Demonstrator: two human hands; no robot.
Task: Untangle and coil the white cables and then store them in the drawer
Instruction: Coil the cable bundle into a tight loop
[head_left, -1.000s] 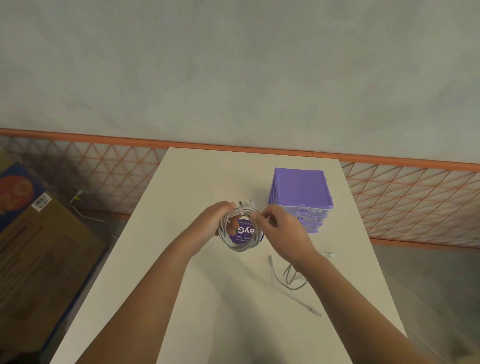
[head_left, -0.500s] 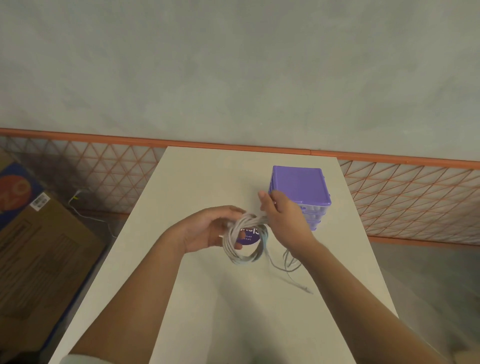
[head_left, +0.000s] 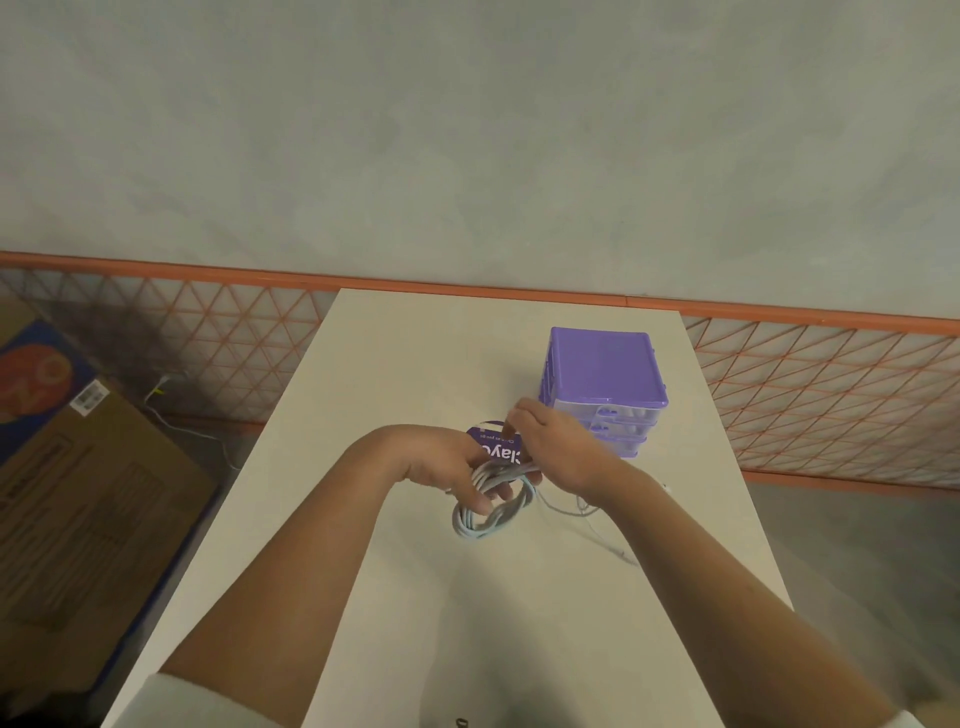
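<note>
A coil of white cable (head_left: 488, 512) hangs above the middle of the white table (head_left: 415, 374). My left hand (head_left: 441, 462) grips the coil's upper left side, fingers through the loop. My right hand (head_left: 558, 447) pinches the top of the same coil from the right. A second, loose white cable (head_left: 597, 525) lies on the table under my right wrist. The purple drawer unit (head_left: 605, 384) stands just behind my right hand, with its drawers shut. A round purple label (head_left: 493, 441) lies on the table behind the coil.
A brown cardboard box (head_left: 78, 519) stands on the floor left of the table. An orange wire-mesh fence (head_left: 831, 395) runs behind the table along the grey wall. A thin white cord (head_left: 182, 421) lies on the floor near the box.
Both hands have turned the coil from flat and facing me to edge-on and hanging. My right hand has shifted over its top, and the loose cable's tail has been dragged a little.
</note>
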